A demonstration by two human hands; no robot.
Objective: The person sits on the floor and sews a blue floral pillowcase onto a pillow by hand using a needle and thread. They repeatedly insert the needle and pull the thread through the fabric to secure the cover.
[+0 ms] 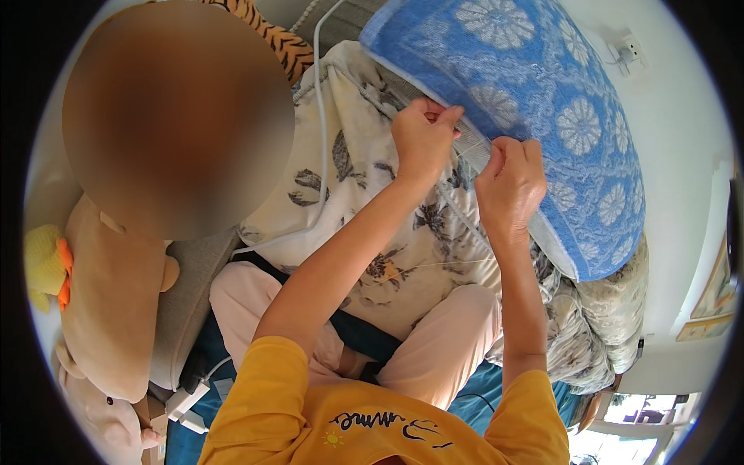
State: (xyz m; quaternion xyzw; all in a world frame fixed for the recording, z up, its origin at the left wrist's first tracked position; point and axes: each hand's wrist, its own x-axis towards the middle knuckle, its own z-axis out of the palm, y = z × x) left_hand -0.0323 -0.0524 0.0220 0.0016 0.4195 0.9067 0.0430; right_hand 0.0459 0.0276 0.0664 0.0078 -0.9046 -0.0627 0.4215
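Note:
A blue towel-like cloth [535,85] with white flower patterns bulges over something on the far right. Along its near edge runs a grey fabric border [471,146]. My left hand [422,143] pinches the blue cloth at this edge between thumb and fingers. Just to the right, my right hand [511,182] is closed, thumb against fingertips, close to the same border. Whatever it holds is too small to make out. A thin pale thread [446,264] stretches across the cream blanket [364,194] below my hands. Dark flowers are printed on that blanket, which lies by my crossed legs.
A white cable [320,139] curves over the blanket. Plush toys sit at the left, among them a long beige one [105,302] and a yellow duck [45,263]. A power strip [186,399] lies lower left. Folded patterned bedding [581,333] is at the right, beside a wall socket [629,50].

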